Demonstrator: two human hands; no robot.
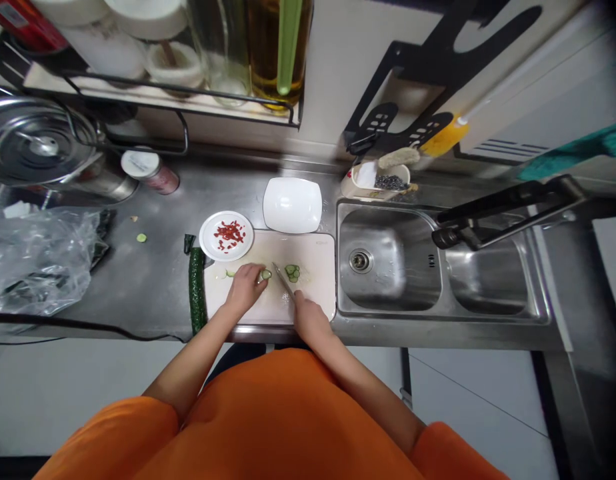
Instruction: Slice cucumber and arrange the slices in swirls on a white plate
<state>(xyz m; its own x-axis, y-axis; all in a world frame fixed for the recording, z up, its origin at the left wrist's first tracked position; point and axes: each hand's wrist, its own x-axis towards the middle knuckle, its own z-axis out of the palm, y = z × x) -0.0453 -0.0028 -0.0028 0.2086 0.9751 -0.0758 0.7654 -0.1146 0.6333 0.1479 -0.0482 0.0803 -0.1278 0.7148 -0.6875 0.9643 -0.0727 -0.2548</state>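
Note:
My right hand [312,319] is closed on the handle of a knife [284,281], whose blade points away from me over the cutting board [315,257]. On the board's left half, my left hand [245,291] has its fingers closed around a short piece of cucumber [267,274], its pale cut face towards the blade. The blade stands slightly apart from that piece. Several cucumber slices [292,272] lie in a small pile right of the knife. A long dark green cucumber [197,293] rests along the board's left edge.
A round plate of chopped red pepper [229,235] overlaps the board's far left corner. Behind the board is a white dish [292,205]. A double sink [391,257] with a black faucet [488,213] lies right; a plastic bag [43,260] and a cable [88,325] lie left.

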